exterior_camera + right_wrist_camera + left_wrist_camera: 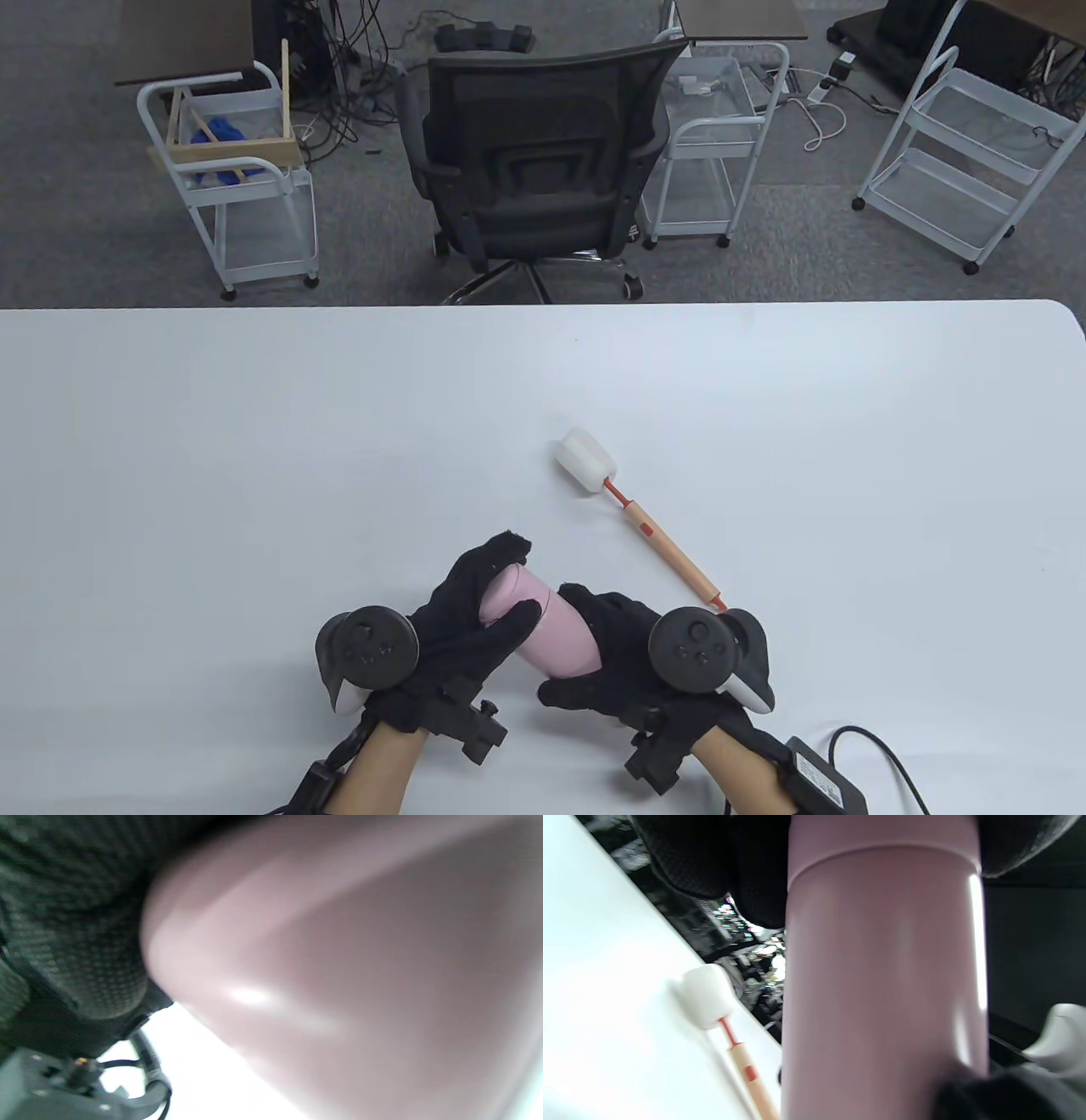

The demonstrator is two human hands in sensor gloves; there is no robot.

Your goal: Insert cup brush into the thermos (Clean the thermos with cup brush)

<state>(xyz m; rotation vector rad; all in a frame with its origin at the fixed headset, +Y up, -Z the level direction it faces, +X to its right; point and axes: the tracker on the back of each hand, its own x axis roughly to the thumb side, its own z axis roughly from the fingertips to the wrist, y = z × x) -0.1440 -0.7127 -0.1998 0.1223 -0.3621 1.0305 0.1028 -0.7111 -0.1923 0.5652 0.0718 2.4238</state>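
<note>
A pink thermos [547, 624] is held tilted just above the white table [254, 441] at the front centre. My left hand [475, 607] grips its lid end. My right hand [607, 658] grips its body and base. The thermos fills the left wrist view [882, 984], with the lid seam near the top, and the right wrist view [360, 963]. The cup brush [632, 516] lies flat on the table beyond my right hand, white sponge head [584, 461] pointing away, wooden handle toward me. It also shows in the left wrist view [712, 1001].
A black office chair [530, 161] stands beyond the table's far edge, with white wire carts [237, 187] on both sides of it. A black cable and box [827, 768] lie at the front right by my right wrist.
</note>
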